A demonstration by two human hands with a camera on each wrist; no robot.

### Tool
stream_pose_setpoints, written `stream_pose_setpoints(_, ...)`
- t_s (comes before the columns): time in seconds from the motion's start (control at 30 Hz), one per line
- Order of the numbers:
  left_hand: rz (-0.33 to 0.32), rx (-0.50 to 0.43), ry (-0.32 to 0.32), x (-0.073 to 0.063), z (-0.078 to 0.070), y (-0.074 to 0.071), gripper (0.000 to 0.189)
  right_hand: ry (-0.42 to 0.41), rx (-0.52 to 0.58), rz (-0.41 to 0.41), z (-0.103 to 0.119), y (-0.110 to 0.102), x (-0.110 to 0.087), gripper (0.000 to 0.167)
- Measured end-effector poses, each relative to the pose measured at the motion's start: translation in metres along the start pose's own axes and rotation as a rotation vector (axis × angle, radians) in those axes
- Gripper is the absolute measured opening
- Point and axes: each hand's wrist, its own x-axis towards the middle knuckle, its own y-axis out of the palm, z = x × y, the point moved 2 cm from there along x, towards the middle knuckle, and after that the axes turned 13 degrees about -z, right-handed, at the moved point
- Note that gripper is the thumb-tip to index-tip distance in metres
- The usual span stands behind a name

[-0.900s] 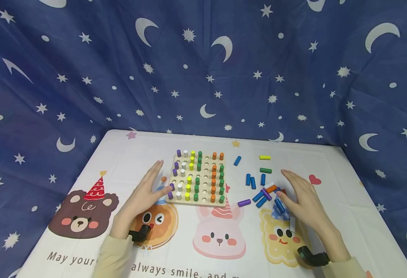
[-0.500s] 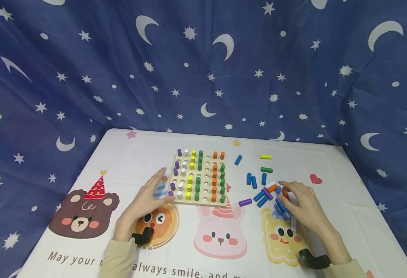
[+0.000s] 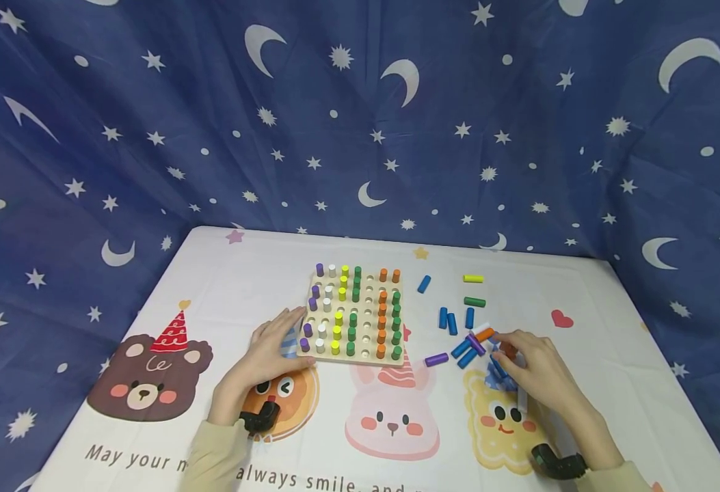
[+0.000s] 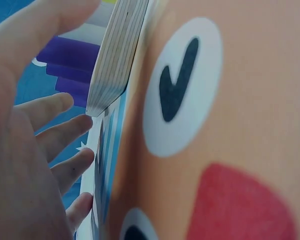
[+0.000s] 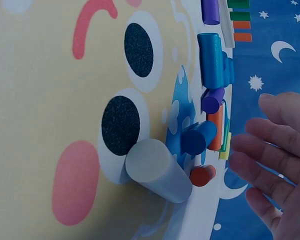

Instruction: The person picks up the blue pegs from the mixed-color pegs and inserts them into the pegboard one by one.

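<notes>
A wooden pegboard (image 3: 353, 359) carries upright rows of purple, white, yellow, green and orange pegs. At its near left corner is my left hand (image 3: 267, 354), fingers spread and thumb by the front edge; the left wrist view has the fingertips (image 4: 82, 122) right at the board's side (image 4: 115, 60). My right hand (image 3: 544, 369) hovers low over the loose pegs on the right, fingers relaxed and holding nothing. Between its thumb and forefinger shows an orange peg (image 3: 509, 350). In the right wrist view, a white peg (image 5: 157, 167) and a blue peg (image 5: 200, 139) lie near the fingers (image 5: 265, 145).
Blue pegs (image 3: 452, 323), a purple peg (image 3: 436, 359), a green peg (image 3: 474, 301) and a yellow peg (image 3: 473, 278) lie loose right of the board. A white cartoon cloth (image 3: 212, 273) covers the table. A blue star-patterned curtain (image 3: 310, 123) hangs behind.
My left hand has moved right and down, closer to the pegboard's corner. My right hand has come down toward the loose pegs, its fingertips lower around the orange peg.
</notes>
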Motion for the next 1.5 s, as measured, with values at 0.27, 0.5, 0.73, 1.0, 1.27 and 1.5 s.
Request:
stream_pose_setpoints(0.27,-0.004,0.013,0.016,0.000,0.001,0.002,0.091,0.028,-0.019,0.048,-0.002,0.002,0.002,0.031)
stream_pose_setpoints(0.5,0.001,0.026,0.020,-0.002,0.003,0.002,0.087,0.033,-0.036,0.093,-0.001,0.003,0.005,0.030)
stream_pose_setpoints(0.73,-0.006,0.053,0.025,-0.002,0.004,0.002,0.085,0.019,-0.048,0.118,-0.001,0.004,0.010,0.028)
stream_pose_setpoints(1.0,0.003,0.051,0.009,-0.001,0.003,0.003,0.086,0.046,-0.069,0.156,0.001,0.008,0.011,0.027)
stream_pose_setpoints(1.27,0.013,0.063,0.007,0.000,0.004,0.002,0.085,0.081,-0.089,0.202,0.001,0.015,0.009,0.030)
stream_pose_setpoints(1.5,0.021,0.058,-0.001,0.001,0.002,0.002,0.085,0.077,-0.106,0.197,0.000,0.018,0.010,0.027)
